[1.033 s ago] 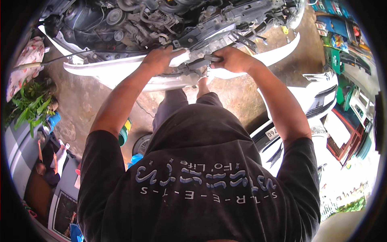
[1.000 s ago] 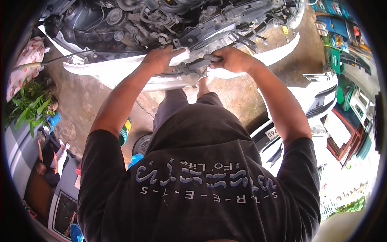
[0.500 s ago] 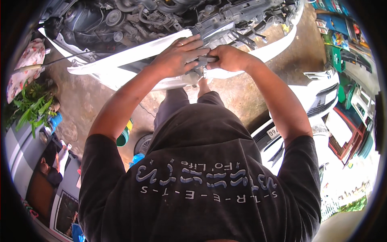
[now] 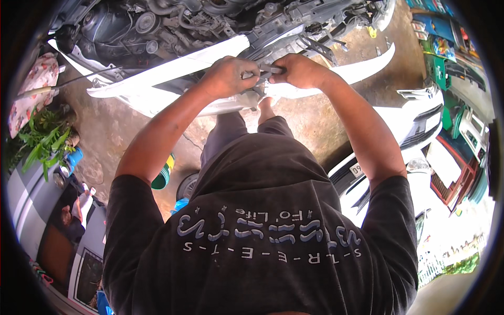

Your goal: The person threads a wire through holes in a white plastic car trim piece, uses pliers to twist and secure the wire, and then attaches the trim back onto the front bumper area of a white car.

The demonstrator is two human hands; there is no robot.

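At the front of an opened car, both my hands work close together over the white bumper (image 4: 352, 73). My left hand (image 4: 231, 77) is closed, its fingers curled and the thumb pressed in; a bit of something dark shows in its grip, too small to name. Just to the right, my right hand (image 4: 303, 72) pinches a flat dark metal piece (image 4: 271, 69) between thumb and fingers. That piece reaches across to the left hand's fingertips. Below it a grey bracket-like part (image 4: 253, 94) shows at the bumper's edge.
Beyond the hands lies the engine bay (image 4: 178, 26). A long white trim strip (image 4: 173, 68) runs to the left. Another white car (image 4: 415, 126) stands at right. At left are a green bucket (image 4: 161, 178), a leafy plant (image 4: 47, 139) and another person (image 4: 76, 212).
My left hand's fingers were stretched over the part and are now curled closed. My right hand has shifted slightly up. The bumper's right end has dropped away from the car body.
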